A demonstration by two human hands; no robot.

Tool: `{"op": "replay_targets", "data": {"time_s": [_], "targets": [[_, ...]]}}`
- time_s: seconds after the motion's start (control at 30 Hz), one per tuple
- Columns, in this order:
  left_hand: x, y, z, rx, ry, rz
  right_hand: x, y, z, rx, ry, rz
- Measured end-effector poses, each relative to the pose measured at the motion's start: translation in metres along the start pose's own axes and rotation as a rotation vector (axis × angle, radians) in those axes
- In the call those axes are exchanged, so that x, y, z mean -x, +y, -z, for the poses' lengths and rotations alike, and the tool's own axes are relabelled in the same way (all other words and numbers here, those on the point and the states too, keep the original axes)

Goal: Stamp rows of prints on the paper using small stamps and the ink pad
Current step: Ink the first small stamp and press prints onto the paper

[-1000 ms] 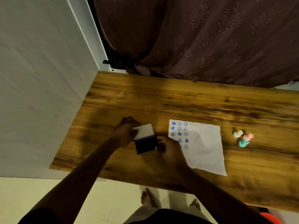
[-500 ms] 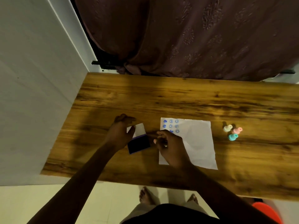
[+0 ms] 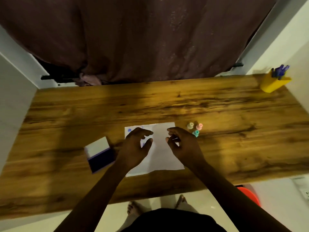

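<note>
A white paper (image 3: 164, 158) lies at the middle of the wooden table (image 3: 167, 104), with blue prints (image 3: 129, 130) in its top left corner, mostly covered by my left hand. My left hand (image 3: 136, 146) hovers over that corner with its fingers apart and nothing in them. My right hand (image 3: 183, 144) hovers over the paper's right half with its fingers curled; blur hides whether a small stamp is in them. The open ink pad (image 3: 100, 155), white lid and dark blue pad, sits left of the paper. Three small stamps, cream (image 3: 190, 125), pink (image 3: 199, 126) and teal (image 3: 196, 133), stand just right of my right hand.
A yellow pen holder (image 3: 273, 83) with blue pens stands at the table's far right corner. A dark curtain (image 3: 142, 39) hangs behind the table and white walls close both sides. A red object (image 3: 250, 196) sits on the floor under the front right edge.
Both hands have left the ink pad and moved right over the paper. The left hand has let go of the pad's lid. The camera view has swung to the right.
</note>
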State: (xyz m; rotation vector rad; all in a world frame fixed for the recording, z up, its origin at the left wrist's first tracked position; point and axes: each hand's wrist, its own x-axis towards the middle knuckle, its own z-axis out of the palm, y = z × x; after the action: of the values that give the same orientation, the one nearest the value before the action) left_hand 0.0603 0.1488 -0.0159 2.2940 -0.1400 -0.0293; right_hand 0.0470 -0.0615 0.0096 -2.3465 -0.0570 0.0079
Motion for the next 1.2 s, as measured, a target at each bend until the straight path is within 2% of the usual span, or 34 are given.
{"op": "replay_targets", "data": {"time_s": [0.23,0.43,0.63,0.73,0.8,0.9,0.97,1.1,1.2], "targets": [[-0.011,0.029,-0.046,-0.001,-0.065,-0.005,-0.031,0.049,0.047,0.422,-0.024,-0.057],[-0.015,0.037,-0.066,-0.023,-0.103,0.004,-0.059,0.068,0.056,0.704,-0.057,0.019],[-0.014,0.039,-0.071,0.013,-0.1,0.038,-0.068,0.075,0.054,0.796,-0.104,0.088],[-0.015,0.041,-0.068,0.059,-0.073,0.073,-0.065,0.063,0.055,0.654,-0.011,0.1],[-0.016,0.044,-0.063,0.112,-0.036,0.096,-0.062,0.05,0.056,0.413,0.023,0.071],[-0.016,0.048,-0.053,0.202,0.017,0.119,-0.058,0.028,0.053,-0.024,-0.092,-0.059],[-0.015,0.048,-0.045,0.259,0.066,0.126,-0.055,0.016,0.048,-0.196,-0.131,-0.128],[-0.004,0.042,-0.026,0.427,0.124,0.182,-0.047,-0.002,0.033,-0.376,-0.197,-0.2],[0.009,0.035,-0.011,0.517,0.146,0.193,-0.044,-0.015,0.021,-0.445,-0.245,-0.189]]}}
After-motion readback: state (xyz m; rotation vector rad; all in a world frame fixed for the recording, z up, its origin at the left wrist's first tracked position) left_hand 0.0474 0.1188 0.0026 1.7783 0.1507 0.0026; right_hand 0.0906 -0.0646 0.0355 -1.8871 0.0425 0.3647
